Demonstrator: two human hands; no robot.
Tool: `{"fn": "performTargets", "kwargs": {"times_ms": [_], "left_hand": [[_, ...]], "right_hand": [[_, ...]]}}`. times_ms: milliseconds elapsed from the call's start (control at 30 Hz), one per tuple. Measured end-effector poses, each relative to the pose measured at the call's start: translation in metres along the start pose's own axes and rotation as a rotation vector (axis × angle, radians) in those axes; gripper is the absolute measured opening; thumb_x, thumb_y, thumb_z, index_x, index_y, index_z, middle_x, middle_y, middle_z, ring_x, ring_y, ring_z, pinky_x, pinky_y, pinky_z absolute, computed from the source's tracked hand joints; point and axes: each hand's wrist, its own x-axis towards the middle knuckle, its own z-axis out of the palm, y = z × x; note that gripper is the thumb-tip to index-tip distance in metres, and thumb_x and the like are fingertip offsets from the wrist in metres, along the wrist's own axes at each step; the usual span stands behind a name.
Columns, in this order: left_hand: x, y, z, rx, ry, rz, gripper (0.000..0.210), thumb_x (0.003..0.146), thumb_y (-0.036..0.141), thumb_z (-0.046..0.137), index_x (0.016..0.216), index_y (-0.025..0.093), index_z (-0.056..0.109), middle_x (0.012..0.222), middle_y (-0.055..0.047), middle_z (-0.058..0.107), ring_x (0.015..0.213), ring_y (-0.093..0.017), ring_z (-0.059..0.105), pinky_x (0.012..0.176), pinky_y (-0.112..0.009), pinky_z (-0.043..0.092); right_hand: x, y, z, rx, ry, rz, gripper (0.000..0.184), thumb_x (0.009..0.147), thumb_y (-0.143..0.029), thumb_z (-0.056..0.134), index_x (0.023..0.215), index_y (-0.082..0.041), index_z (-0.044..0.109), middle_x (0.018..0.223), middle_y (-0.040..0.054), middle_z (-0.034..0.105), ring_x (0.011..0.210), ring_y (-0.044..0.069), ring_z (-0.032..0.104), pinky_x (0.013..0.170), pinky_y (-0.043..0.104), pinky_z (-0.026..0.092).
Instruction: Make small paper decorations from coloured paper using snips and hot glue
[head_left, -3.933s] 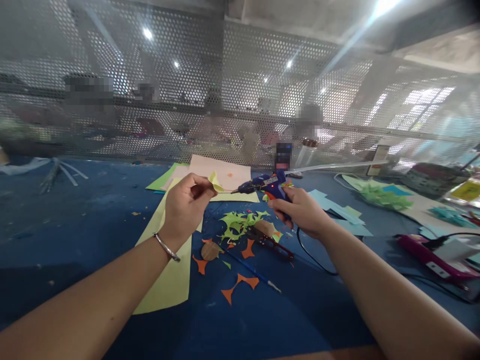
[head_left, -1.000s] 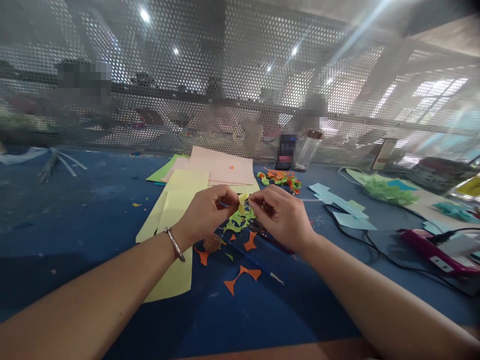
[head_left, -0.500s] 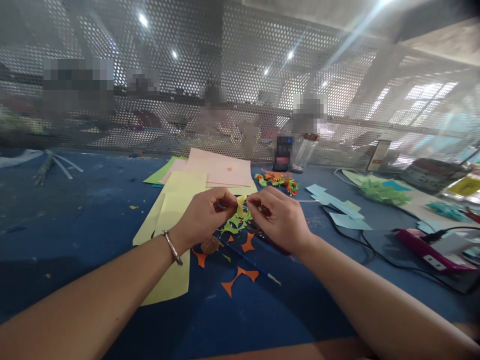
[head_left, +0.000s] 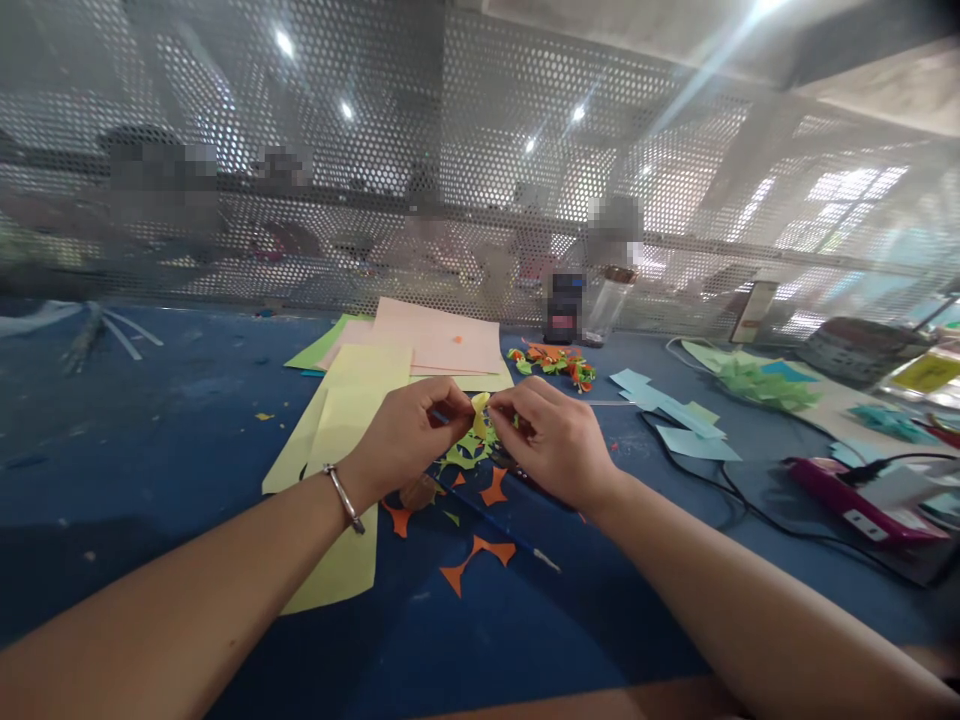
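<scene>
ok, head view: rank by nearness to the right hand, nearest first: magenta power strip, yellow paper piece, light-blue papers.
1. Yellow paper piece: between the right hand and the left hand.
2. Light-blue papers: on the table, just right of that hand.
3. Magenta power strip: farther right, past the papers.

left hand [head_left: 418, 428] and right hand [head_left: 553, 436] pinch just beside each other.

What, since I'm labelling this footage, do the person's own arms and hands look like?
The left hand and right hand are bare, without gloves. No sleeve shows on the left forearm or right forearm. A slim, silvery bracelet circles the left wrist; the right wrist shows none.
</scene>
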Motion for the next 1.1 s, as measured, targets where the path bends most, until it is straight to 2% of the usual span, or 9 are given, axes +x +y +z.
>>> {"fn": "performTargets", "kwargs": {"times_ms": [300, 700, 867, 1100], "left_hand": [[0.0002, -0.001, 0.0008, 0.006, 0.003, -0.018, 0.003, 0.081, 0.021, 0.066, 0.082, 0.019, 0.067, 0.081, -0.001, 0.07, 0.073, -0.014, 0.064, 0.067, -0.027, 0.054], [0.0006, -0.0018, 0.0008, 0.052, 0.019, 0.032, 0.003, 0.082, 0.022, 0.064, 0.08, 0.02, 0.066, 0.079, -0.001, 0.07, 0.072, -0.014, 0.065, 0.065, -0.026, 0.054], [-0.0002, -0.0013, 0.0015, 0.051, 0.016, -0.008, 0.004, 0.083, 0.023, 0.064, 0.081, 0.019, 0.065, 0.078, 0.0, 0.07, 0.071, -0.014, 0.065, 0.066, -0.026, 0.054], [-0.0003, 0.0041, -0.0002, 0.109, 0.108, 0.028, 0.003, 0.083, 0.021, 0.065, 0.081, 0.019, 0.065, 0.078, 0.0, 0.07, 0.07, -0.013, 0.065, 0.066, -0.026, 0.053]], "right_hand": [[0.0, 0.0012, 0.002, 0.058, -0.039, 0.071, 0.017, 0.095, -0.024, 0.055, 0.094, -0.017, 0.07, 0.083, 0.0034, 0.069, 0.071, 0.014, 0.062, 0.067, 0.027, 0.045], [-0.0009, 0.0031, 0.0045, 0.147, -0.058, 0.106, 0.014, 0.094, -0.024, 0.056, 0.097, -0.02, 0.069, 0.086, 0.003, 0.071, 0.074, 0.015, 0.064, 0.071, 0.028, 0.049], [-0.0009, 0.003, 0.0043, 0.175, -0.052, 0.113, 0.015, 0.093, -0.024, 0.057, 0.101, -0.02, 0.069, 0.086, 0.0027, 0.071, 0.072, 0.014, 0.064, 0.07, 0.027, 0.049], [-0.0009, 0.0039, 0.0038, 0.203, 0.018, 0.168, 0.014, 0.092, -0.026, 0.059, 0.101, -0.019, 0.067, 0.086, 0.0023, 0.071, 0.066, 0.012, 0.063, 0.064, 0.026, 0.049]]}}
